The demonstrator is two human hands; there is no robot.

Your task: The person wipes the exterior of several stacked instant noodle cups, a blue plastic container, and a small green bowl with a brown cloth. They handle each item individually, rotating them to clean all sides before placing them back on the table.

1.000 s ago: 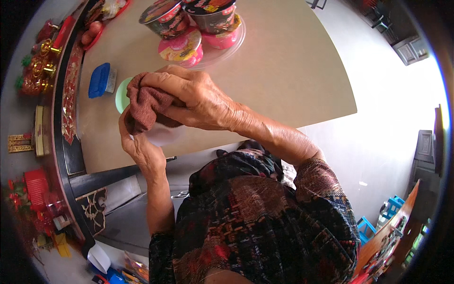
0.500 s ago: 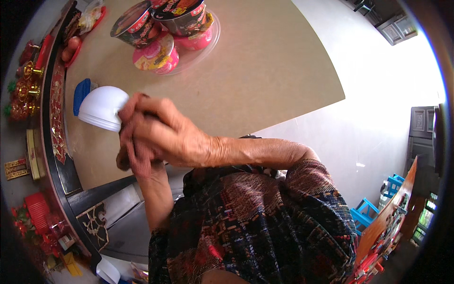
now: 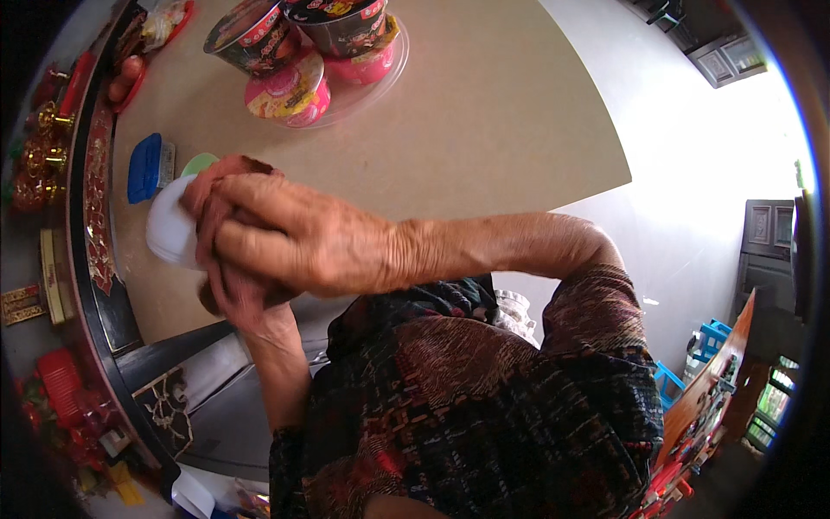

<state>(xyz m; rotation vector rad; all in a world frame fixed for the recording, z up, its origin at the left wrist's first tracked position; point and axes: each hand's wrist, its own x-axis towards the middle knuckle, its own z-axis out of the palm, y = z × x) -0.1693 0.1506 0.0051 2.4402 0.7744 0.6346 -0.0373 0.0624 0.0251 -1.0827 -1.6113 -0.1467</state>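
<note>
My two hands are clasped together in front of my chest, over the near left part of the table. My right hand [image 3: 290, 233] comes across from the right, its fingers curled and closed over my left hand. From below rises my left hand [image 3: 242, 298], mostly covered by the right and blurred. A smooth white rounded container [image 3: 171, 223] sticks out beyond the fingers on the left side, gripped in the hands. What lies inside the right fingers is hidden. Just behind are a box with a blue lid [image 3: 147, 169] and a pale green round thing [image 3: 200, 163], partly covered.
Black instant-noodle bowls [image 3: 335, 26] sit stacked on pink ones [image 3: 290, 91] on a clear round tray [image 3: 402, 48] farther back on the beige table [image 3: 484, 112]. A dark carved ledge [image 3: 99, 199] with red and gold ornaments runs along the left. Blue stools [image 3: 668, 385] stand at right.
Both hands and the white container have moved slightly left and toward me, hiding more of the container. The blue-lidded box is more exposed, and the green thing has come into sight.
</note>
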